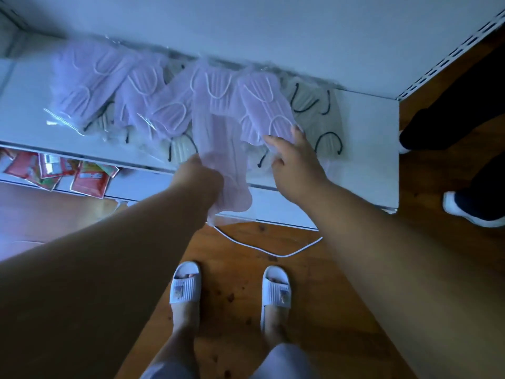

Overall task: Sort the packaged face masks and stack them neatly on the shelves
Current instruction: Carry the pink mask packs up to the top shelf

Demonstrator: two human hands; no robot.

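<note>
Several clear packets of lilac face masks (90, 86) lie overlapping on the white shelf (366, 149). Under and beside them lie packets of pale masks with black ear loops (319, 116). My left hand (199, 181) grips one lilac packet (221, 160) at the shelf's front edge; its lower end hangs over the edge. My right hand (295, 160) reaches with spread fingers onto another lilac packet (262, 105), fingertips touching its near end.
A lower shelf at the left holds red packets (87, 179). A white cord (273, 247) lies on the wooden floor by my slippers (185, 283). Another person's feet in white shoes (470, 209) stand at the right. A slotted shelf upright (451, 58) runs at the upper right.
</note>
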